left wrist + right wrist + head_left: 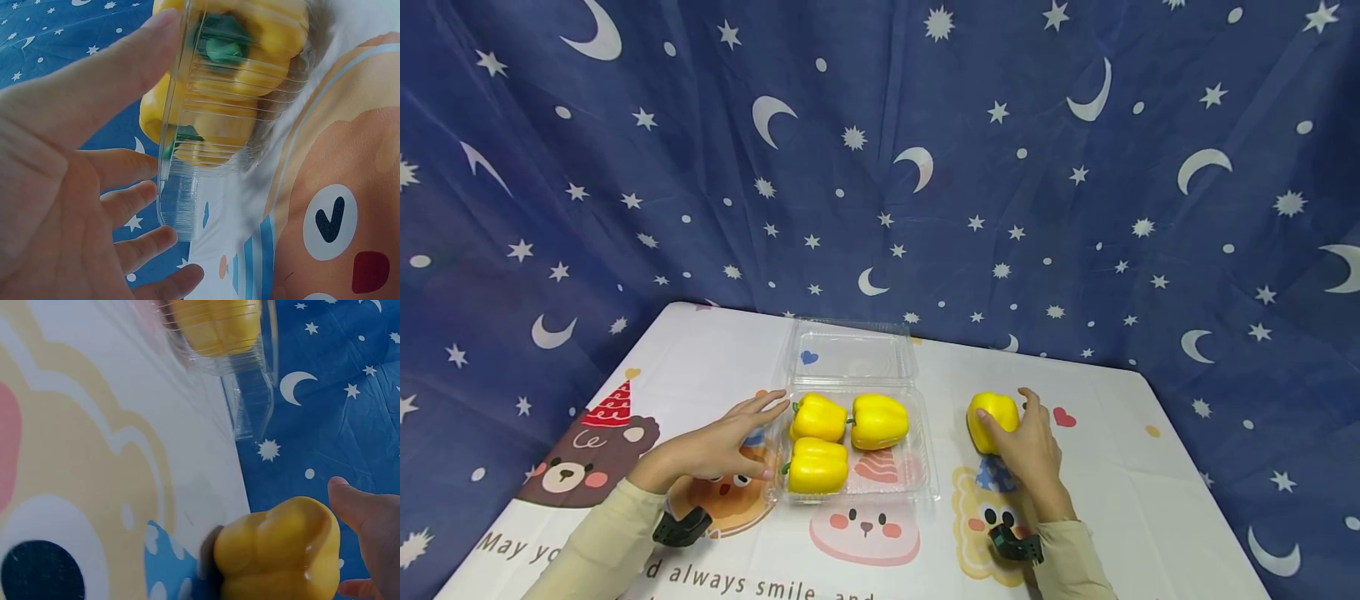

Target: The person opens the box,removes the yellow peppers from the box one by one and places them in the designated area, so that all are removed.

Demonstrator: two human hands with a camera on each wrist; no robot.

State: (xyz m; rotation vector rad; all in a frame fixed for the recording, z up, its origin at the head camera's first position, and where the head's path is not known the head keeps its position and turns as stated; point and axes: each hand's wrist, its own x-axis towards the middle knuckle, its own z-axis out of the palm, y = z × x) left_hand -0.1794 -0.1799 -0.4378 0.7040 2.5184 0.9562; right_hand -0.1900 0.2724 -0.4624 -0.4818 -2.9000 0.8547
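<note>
yel pepper (996, 404) lies w/in r grip (1032, 447), btwn thumb & fingers.

Head view: brown print on the white tablecloth (1157, 492) reads "May yo" (520, 550) at eight o'clock, broken off by the left sleeve (602, 537); past the sleeve, "d always smile, and" (766, 587) runs from seven toward six o'clock, clipped by the lower edge.
</note>
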